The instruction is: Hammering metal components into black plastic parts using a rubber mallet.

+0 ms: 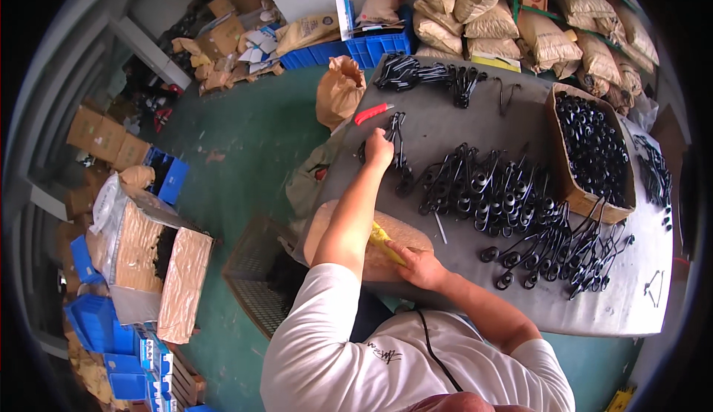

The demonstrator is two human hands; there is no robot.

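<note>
My left hand (379,147) is stretched out over the left side of the table, its fingers curled closed. A small bunch of black wire pieces with round ends (401,161) lies right beside it; whatever the fingers hold is hidden. Close to my body, my right hand (422,265) grips a long yellow tool (379,235), whose exact kind I cannot tell. This tool is above a brown padded piece (405,228) at the table's near edge. A red-handled utility knife (373,113) rests just beyond my left hand.
Heaps of black wire pieces (490,189) cover the middle of the grey table (475,126). A cardboard box (622,208) full of small black parts stands at the right. Off the left edge are a brown paper bag (338,92) and a mesh crate (249,278).
</note>
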